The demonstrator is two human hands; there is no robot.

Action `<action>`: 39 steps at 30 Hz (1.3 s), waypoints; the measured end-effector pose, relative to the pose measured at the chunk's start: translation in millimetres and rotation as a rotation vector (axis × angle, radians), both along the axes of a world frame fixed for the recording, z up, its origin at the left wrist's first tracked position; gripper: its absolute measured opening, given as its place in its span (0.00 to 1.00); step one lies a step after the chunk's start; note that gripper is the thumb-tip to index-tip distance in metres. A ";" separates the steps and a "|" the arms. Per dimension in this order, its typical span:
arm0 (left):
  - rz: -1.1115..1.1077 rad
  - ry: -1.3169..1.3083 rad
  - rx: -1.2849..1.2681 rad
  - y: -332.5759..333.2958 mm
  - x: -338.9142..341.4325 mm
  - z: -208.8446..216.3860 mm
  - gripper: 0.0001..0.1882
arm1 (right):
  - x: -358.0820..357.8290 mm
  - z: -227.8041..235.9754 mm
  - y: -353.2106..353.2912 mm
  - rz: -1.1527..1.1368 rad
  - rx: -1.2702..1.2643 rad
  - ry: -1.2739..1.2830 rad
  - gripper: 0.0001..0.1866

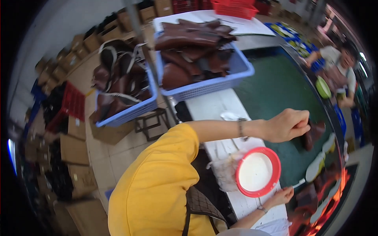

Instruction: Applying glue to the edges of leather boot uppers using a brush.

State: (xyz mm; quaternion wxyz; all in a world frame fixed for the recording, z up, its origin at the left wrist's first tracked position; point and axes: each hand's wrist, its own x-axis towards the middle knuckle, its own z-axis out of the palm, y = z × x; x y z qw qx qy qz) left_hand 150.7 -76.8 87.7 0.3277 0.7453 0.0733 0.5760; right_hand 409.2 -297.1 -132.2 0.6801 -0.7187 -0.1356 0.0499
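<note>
Left hand point(285, 126) out over the green work surface point(267, 78), fingers curled into a loose fist. Dark brown piece point(312, 135) right at the fingertips, partly behind the fist; cannot tell if pinched or just beside. Right hand point(280, 196) lower down, fingers closed on a thin brush point(300, 183), pale tip pointing toward the green surface. Bracelet on left wrist, band on right wrist, yellow sleeve point(157, 173) on left arm.

Red bowl point(277, 169) of white liquid point(255, 172) on the white desk point(208, 104), between the two forearms. Crumpled pale cloth point(226, 169) against its left side. Small white item, too blurred to name, near the left forearm.

More brown pieces point(307, 198) at lower right, with whitish flat pieces point(315, 169) along the edge. Orange glow at the far lower right.

Blue basket point(208, 90) heaped with brown pieces at the desk's upper end; second blue basket point(130, 114), similarly filled, to its left, above a dark stool point(151, 120). Red basket point(236, 10) at top. Co-worker point(334, 59) in a light top across the green surface, near a yellow-green bowl point(323, 87). Cardboard boxes point(75, 145) and red crate point(71, 106) along the left.
</note>
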 end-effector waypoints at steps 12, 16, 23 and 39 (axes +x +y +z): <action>1.668 -0.033 0.054 -44.3 -508.6 14.8 0.23 | -23.3 16.4 -12.3 0.108 -0.071 -0.125 0.17; 1.841 0.677 0.058 -78.9 -704.7 -32.8 0.59 | -1.2 -6.0 0.7 0.172 -0.018 -0.010 0.16; 1.760 0.765 -0.318 -65.9 -719.3 -28.5 0.45 | -4.5 15.7 -12.6 0.191 0.093 0.077 0.12; 0.382 0.388 -0.825 -91.5 -267.5 5.5 0.23 | -125.9 137.5 -52.7 0.443 -0.749 -0.980 0.06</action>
